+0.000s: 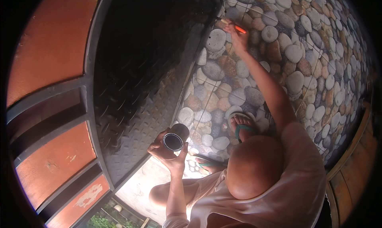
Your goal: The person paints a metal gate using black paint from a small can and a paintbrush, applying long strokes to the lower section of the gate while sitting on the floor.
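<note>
My left hand (168, 156) is wrapped around a round can (183, 131), tipped so that its open mouth and dark contents show. A slim brush with a pale and orange handle (240, 29) is gripped in my right hand (238, 38), with that arm stretched far forward. The brush's dark tip lies by the bottom edge of a raised-tread metal plate (128, 156); whether it touches is too small to tell. Glossy black covers the far part of the plate, while the near part looks greyer and duller.
Pebble-patterned tiles (235, 96) cover the floor, with a few dark spots near the plate. My sandalled foot (243, 125) and bent knee (253, 168) are between my arms. Grey framing with orange panels (56, 43) stands left. A wooden piece of furniture (343, 192) is at right, plants (101, 221) at lower left.
</note>
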The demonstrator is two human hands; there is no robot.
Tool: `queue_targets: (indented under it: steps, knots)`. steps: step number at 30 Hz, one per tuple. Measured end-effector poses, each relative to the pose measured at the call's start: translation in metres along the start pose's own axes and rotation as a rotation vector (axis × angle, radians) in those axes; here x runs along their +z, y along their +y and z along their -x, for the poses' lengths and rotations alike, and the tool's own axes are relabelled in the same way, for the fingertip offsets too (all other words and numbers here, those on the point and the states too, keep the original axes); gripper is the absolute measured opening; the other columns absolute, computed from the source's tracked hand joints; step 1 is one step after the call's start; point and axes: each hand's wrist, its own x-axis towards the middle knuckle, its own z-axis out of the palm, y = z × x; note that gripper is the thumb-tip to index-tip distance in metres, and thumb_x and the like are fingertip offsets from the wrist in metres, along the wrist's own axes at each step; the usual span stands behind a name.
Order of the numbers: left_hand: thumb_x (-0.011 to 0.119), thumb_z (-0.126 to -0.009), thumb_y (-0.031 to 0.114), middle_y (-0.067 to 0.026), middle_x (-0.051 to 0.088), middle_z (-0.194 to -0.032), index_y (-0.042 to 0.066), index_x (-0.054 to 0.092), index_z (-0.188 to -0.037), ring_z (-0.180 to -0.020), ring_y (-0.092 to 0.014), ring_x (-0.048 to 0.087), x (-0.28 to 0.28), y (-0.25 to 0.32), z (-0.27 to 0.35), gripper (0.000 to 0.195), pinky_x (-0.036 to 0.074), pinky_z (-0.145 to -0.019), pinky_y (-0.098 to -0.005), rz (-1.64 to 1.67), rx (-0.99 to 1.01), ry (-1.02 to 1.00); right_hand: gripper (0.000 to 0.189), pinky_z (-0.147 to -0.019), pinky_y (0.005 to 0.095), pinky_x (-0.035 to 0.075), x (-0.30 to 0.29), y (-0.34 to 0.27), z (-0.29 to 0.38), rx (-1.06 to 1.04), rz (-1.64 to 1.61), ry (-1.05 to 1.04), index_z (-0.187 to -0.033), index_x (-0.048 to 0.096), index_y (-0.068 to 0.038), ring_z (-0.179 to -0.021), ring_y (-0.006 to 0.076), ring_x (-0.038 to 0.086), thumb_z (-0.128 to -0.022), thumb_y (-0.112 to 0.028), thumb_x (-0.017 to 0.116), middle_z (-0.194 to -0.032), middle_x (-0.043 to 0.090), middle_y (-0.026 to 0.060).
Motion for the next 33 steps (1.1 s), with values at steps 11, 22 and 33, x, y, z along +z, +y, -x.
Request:
queue_targets:
  steps: [11,22,33]
  knots:
    - [0.084,-0.069,0.025,-0.0197,0.049,-0.117,0.013,0.025,-0.108,-0.112,-0.031,0.052,0.002,0.000,-0.002,0.072,0.040,-0.097,-0.0453,0.008,0.011,-0.019,0.018,-0.070,0.0273,0.057,-0.010,-0.025,0.006,0.042,0.266,-0.206,-0.099,0.069,0.003,-0.081,0.0115,0.065,-0.089,-0.010,0.060,-0.094,0.069,0.0074]
    - [0.084,-0.068,0.025,-0.0194,0.050,-0.118,0.013,0.025,-0.108,-0.112,-0.030,0.052,0.001,-0.002,0.002,0.072,0.039,-0.098,-0.0442,0.021,-0.028,0.005,0.019,-0.071,0.0246,0.051,-0.012,-0.038,0.060,-0.361,0.718,-0.715,-0.103,0.067,0.000,-0.078,0.0110,0.064,-0.092,-0.013,0.060,-0.091,0.068,0.0040]
    - [0.084,-0.070,0.028,-0.0198,0.050,-0.118,0.015,0.026,-0.109,-0.112,-0.029,0.050,0.003,-0.001,0.002,0.071,0.035,-0.100,-0.0435,0.050,-0.021,-0.001,0.021,-0.069,0.0234,0.051,-0.003,-0.032,0.001,-0.121,0.322,-0.163,-0.104,0.068,0.001,-0.074,0.0094,0.064,-0.092,-0.015,0.061,-0.089,0.070,0.0043]
